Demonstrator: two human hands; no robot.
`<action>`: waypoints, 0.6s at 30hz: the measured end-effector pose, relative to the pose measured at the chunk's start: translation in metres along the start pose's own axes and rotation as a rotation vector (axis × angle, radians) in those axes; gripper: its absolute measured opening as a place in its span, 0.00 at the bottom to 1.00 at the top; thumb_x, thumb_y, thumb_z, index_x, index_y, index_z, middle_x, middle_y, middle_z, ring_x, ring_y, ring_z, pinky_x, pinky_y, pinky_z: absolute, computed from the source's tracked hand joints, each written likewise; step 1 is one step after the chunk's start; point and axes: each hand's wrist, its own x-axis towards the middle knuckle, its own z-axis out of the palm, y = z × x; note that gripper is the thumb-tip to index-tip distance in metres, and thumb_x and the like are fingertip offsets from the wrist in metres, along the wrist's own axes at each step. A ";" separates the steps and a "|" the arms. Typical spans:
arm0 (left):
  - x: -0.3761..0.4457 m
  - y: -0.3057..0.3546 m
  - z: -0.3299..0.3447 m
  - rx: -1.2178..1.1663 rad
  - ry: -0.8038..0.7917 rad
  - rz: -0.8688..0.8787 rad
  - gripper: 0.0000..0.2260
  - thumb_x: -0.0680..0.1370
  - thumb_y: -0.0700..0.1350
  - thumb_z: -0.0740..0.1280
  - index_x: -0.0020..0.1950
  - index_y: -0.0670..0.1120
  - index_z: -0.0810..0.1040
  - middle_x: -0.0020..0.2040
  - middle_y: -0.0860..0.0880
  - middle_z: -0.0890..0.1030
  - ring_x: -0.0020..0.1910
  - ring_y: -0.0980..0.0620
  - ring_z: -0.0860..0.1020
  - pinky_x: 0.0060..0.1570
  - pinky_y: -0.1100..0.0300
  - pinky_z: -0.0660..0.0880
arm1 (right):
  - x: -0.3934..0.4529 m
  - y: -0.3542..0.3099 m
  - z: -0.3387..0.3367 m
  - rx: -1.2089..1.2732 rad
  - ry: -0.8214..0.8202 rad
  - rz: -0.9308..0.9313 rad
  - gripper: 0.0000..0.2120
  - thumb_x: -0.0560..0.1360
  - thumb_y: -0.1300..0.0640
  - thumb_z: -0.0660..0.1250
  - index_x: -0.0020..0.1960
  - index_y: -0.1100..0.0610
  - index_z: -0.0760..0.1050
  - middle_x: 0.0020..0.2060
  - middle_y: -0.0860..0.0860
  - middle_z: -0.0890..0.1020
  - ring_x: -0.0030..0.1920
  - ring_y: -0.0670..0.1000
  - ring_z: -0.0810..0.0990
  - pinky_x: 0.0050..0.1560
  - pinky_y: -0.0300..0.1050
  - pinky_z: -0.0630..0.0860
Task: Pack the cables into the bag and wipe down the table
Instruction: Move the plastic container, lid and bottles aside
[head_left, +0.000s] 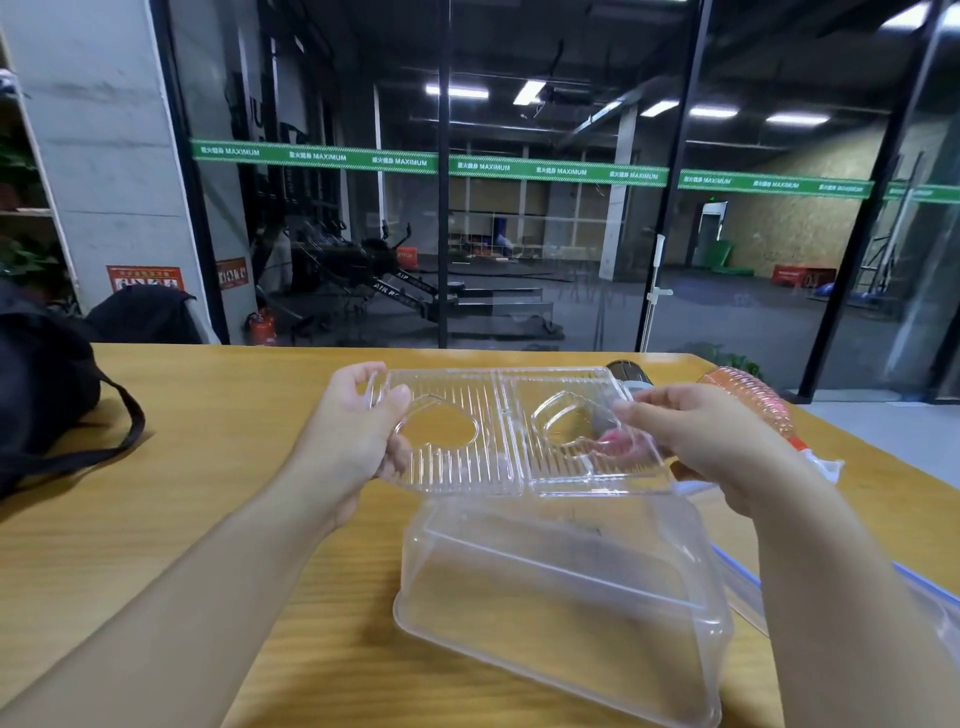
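The left hand (358, 431) grips the left end of a clear plastic lid (498, 431), thumb on top and fingers curled beneath its edge. The right hand (696, 436) pinches the lid's right end between thumb and fingertips. The lid is ribbed, with two heart-shaped openings, and is held level above the wooden table (218, 467). Just below and in front of it sits a clear plastic container (561, 587), open at the top, resting on the table. Behind the right hand lies a ribbed bottle of orange-pink liquid (753, 400) on its side, with a dark-capped jar (626, 371) near it. A clear zip bag with a blue strip (748, 592) lies under the right forearm. A black bag (41, 384) with a trailing strap sits at the table's far left edge. No cables can be made out.
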 end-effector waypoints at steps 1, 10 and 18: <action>0.001 0.000 -0.001 0.008 0.018 0.023 0.17 0.79 0.44 0.63 0.67 0.53 0.65 0.41 0.46 0.77 0.22 0.57 0.72 0.23 0.61 0.72 | 0.000 0.000 0.002 0.009 -0.039 -0.011 0.08 0.75 0.50 0.68 0.50 0.52 0.77 0.29 0.44 0.83 0.27 0.45 0.74 0.29 0.40 0.69; -0.001 0.007 -0.008 -0.159 -0.092 -0.060 0.04 0.79 0.42 0.60 0.51 0.43 0.72 0.45 0.47 0.77 0.24 0.56 0.70 0.19 0.65 0.63 | 0.001 -0.003 0.008 0.280 -0.038 -0.158 0.15 0.79 0.62 0.62 0.64 0.54 0.74 0.33 0.48 0.81 0.23 0.47 0.71 0.22 0.38 0.69; 0.008 0.002 -0.022 -0.179 -0.005 -0.035 0.11 0.80 0.40 0.53 0.38 0.47 0.64 0.28 0.53 0.69 0.21 0.57 0.63 0.17 0.67 0.58 | 0.000 -0.008 0.019 0.303 -0.016 -0.101 0.14 0.77 0.56 0.66 0.62 0.53 0.75 0.41 0.50 0.84 0.34 0.54 0.79 0.41 0.55 0.79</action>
